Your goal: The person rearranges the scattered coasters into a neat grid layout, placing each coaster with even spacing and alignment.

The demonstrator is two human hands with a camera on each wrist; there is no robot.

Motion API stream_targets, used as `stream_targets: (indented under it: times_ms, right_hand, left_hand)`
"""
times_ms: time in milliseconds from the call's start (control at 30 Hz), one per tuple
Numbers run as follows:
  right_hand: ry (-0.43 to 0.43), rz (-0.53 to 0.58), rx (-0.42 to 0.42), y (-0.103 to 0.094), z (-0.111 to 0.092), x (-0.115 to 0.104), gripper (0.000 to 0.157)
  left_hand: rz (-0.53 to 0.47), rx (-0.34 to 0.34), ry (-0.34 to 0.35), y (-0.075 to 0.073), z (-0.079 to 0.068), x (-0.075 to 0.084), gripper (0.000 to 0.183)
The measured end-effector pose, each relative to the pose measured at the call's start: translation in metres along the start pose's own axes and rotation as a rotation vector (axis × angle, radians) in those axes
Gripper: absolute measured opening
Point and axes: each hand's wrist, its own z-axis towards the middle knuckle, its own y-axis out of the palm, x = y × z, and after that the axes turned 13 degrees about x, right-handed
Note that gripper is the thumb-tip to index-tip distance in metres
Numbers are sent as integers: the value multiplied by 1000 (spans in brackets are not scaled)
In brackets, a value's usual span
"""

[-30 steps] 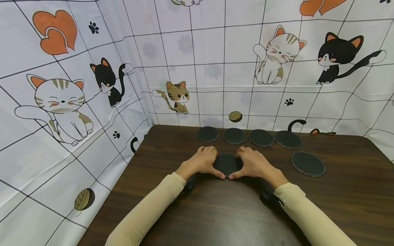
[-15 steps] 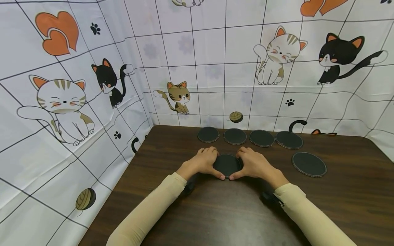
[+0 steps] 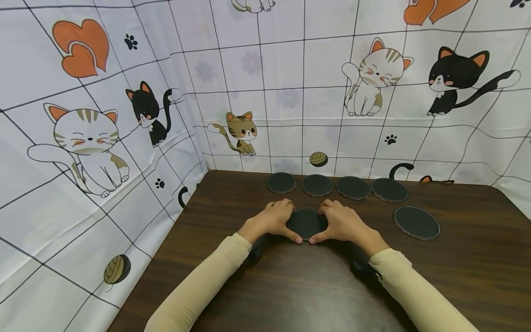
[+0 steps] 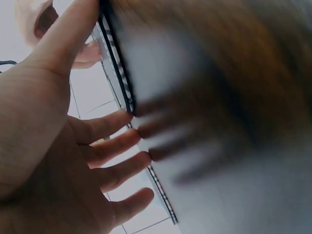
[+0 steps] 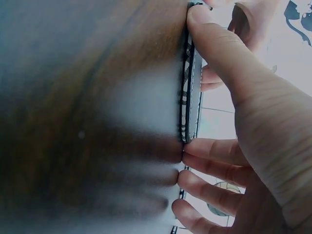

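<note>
A round black coaster [image 3: 307, 224] lies flat on the dark wooden table, framed by both hands. My left hand [image 3: 275, 219] holds its left side, with the thumb at the near edge and the fingers round the far left rim. On the other side, my right hand [image 3: 342, 221] holds the right rim in a mirrored way. The two thumb tips are close together at the near edge. In the left wrist view the left hand [image 4: 73, 131] has its fingertips down at the table. The right wrist view shows the right hand [image 5: 248, 117] with its thumb against the coaster's stitched rim [image 5: 187, 92].
Several matching coasters line the table's far edge, from a left one [image 3: 281, 183] to a right one [image 3: 390, 190]. Another coaster [image 3: 416, 223] lies apart at the right. A cat-printed cloth [image 3: 282, 101] hangs behind and to the left of the table [image 3: 315, 295].
</note>
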Motion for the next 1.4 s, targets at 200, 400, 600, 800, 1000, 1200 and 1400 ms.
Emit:
stream_targets:
  times_ms: [200,400,600,800,1000,1200,1400]
  right_hand:
    - [54,102,-55,-4,6,4,99]
    - [33,195,-42,-17,14,9,99]
    - [36,276,-12,-22,34,18,96]
    - [52,304,-31,-14,75,28,97]
    - [36,271,-93,-10,112,22,97]
    - [6,203,-87,-3,141,17,93]
    - [-5,194,-111,25,147,20,89]
  left_hand:
    - [-54,-6,-16,-7,2,-12,105]
    - [-116,61,-68,-24,8,-29,101]
    - [-158,150,-87,-36,28,-52,93]
    - [-158,148,-157,-38,48,-90,90]
    - [-161,53,-210,-49,61,-118,99]
    - [-98,-1,-227,-57,73,-133,101]
    - [-181,-43,-197,-30,76,-144,100]
